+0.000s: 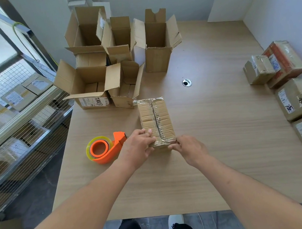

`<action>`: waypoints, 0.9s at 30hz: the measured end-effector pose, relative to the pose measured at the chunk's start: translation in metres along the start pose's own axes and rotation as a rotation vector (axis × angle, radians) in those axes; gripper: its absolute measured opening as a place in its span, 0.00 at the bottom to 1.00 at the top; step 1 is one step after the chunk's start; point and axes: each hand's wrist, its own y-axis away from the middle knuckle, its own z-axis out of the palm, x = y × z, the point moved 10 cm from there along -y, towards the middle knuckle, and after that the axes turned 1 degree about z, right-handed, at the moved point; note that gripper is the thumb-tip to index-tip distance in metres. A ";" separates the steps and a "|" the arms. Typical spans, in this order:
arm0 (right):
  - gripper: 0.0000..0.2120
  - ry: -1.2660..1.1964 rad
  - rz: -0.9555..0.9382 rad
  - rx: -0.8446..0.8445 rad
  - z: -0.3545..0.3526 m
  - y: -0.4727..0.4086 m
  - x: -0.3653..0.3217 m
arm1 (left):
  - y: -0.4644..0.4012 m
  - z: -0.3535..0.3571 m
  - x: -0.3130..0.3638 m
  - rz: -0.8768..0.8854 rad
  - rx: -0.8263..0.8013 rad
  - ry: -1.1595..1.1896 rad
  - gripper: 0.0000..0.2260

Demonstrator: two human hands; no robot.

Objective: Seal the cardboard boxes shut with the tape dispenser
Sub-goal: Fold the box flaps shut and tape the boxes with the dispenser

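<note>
Two hands are holding the near end of a taped box (156, 121) in the middle of the table (217, 144). The left hand (138, 147) and right hand (190, 150) are curling fingers around it. An orange tape dispenser (105, 148) is lying just left. Open boxes (112, 61) are standing at the far left corner.

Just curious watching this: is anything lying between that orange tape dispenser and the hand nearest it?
Nothing visible. The tape dispenser lies on bare table just beside the left hand, which grips the taped box.
</note>
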 end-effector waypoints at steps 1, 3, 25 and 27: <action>0.20 0.029 -0.008 0.022 -0.004 0.003 0.004 | 0.000 0.001 0.006 0.019 -0.004 -0.010 0.18; 0.19 0.075 -0.003 0.072 -0.011 0.009 0.011 | 0.001 0.004 0.017 0.053 -0.003 -0.029 0.17; 0.50 0.215 -0.117 0.071 -0.019 0.019 -0.029 | 0.009 0.004 0.036 0.010 -0.123 0.058 0.17; 0.49 0.225 -0.123 0.111 -0.018 0.019 -0.035 | 0.014 -0.002 0.032 0.057 -0.180 0.068 0.15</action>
